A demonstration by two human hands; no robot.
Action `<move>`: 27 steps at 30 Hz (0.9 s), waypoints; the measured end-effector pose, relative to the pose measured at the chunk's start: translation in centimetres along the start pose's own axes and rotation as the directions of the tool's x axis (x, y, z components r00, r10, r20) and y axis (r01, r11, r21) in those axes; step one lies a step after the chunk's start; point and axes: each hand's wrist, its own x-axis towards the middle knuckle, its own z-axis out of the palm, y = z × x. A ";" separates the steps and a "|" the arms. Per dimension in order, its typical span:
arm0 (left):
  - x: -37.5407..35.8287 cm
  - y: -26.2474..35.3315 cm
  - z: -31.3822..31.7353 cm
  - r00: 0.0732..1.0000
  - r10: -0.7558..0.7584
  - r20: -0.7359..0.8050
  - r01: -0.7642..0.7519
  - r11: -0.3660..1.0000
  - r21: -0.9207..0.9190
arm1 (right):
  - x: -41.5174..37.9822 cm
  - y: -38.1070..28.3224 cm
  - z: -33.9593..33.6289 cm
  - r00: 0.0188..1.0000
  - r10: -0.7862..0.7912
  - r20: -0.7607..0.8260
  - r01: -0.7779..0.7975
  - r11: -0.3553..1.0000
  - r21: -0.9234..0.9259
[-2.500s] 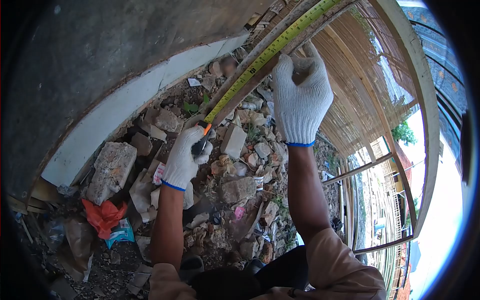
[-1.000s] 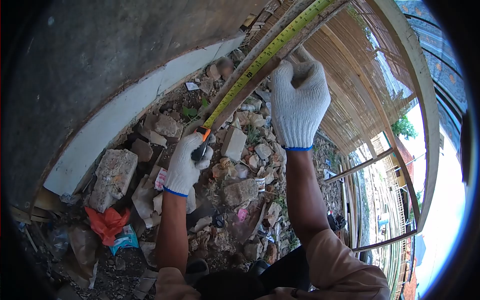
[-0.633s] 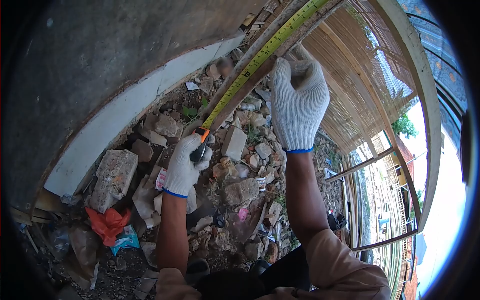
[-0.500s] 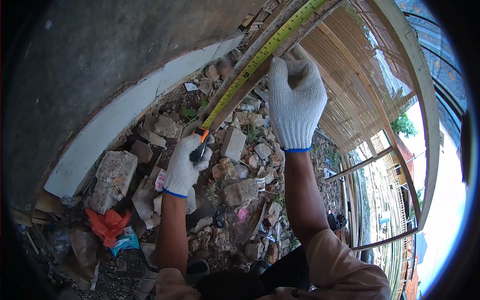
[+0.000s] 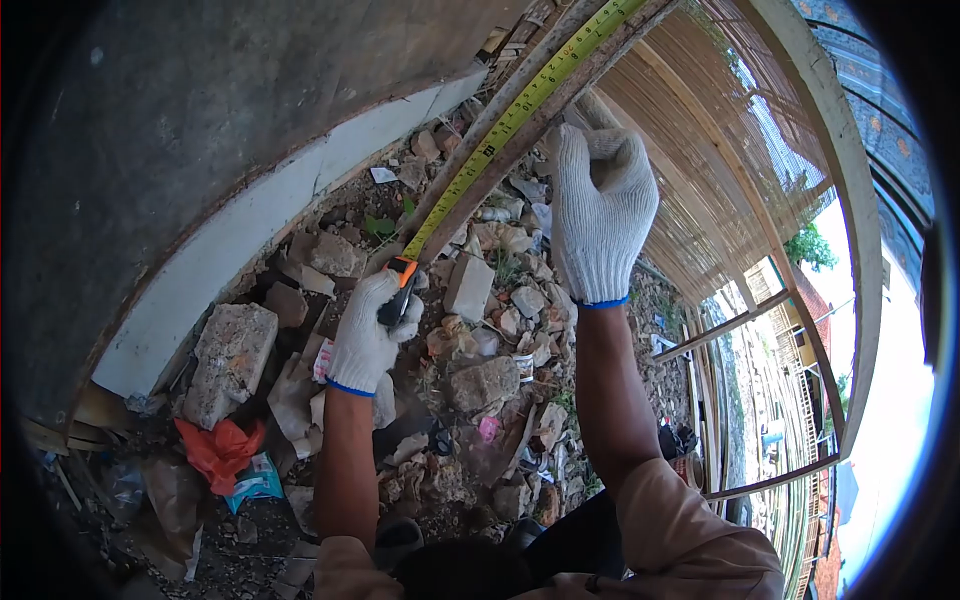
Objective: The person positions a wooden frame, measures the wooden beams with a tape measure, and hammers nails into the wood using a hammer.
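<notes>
My left hand (image 5: 362,335), in a white knit glove with a blue cuff, grips the orange-and-black case of a tape measure (image 5: 402,284). Its yellow blade (image 5: 487,150) is pulled out along a long wooden beam (image 5: 568,92) that slants up to the top of the view. To the right of the beam is my right hand (image 5: 606,215), gloved the same way. Its thumb and fingers are closed in a pinch close to the beam's edge; whatever lies between the fingertips, if anything, is too small or hidden to make out.
Broken bricks and rubble (image 5: 483,384) cover the ground, with a red plastic bag (image 5: 222,452) and a blue packet (image 5: 254,481) at lower left. A dark panel (image 5: 230,120) stands left. A bamboo-slat screen (image 5: 690,150) and curved wooden frame (image 5: 845,220) rise at right.
My right hand has shifted slightly right and down, away from the beam's edge, its fingers still pinched. My left hand keeps its grip on the tape measure in nearly the same place.
</notes>
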 end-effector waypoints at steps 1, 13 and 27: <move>-0.1 0.0 0.2 1.000 -0.001 -0.010 0.001 1.000 0.013 | -0.1 -0.1 -0.1 1.000 -0.025 0.008 0.025 1.000 -0.005; -0.1 0.0 0.3 1.000 -0.001 -0.022 0.002 1.000 0.013 | 0.0 -0.6 -0.1 0.994 0.106 0.013 -0.105 0.994 -0.040; 0.3 -0.3 -0.4 1.000 -0.016 0.016 0.016 1.000 -0.007 | 9.6 -10.3 -4.8 0.420 -0.612 0.670 0.871 0.478 -0.109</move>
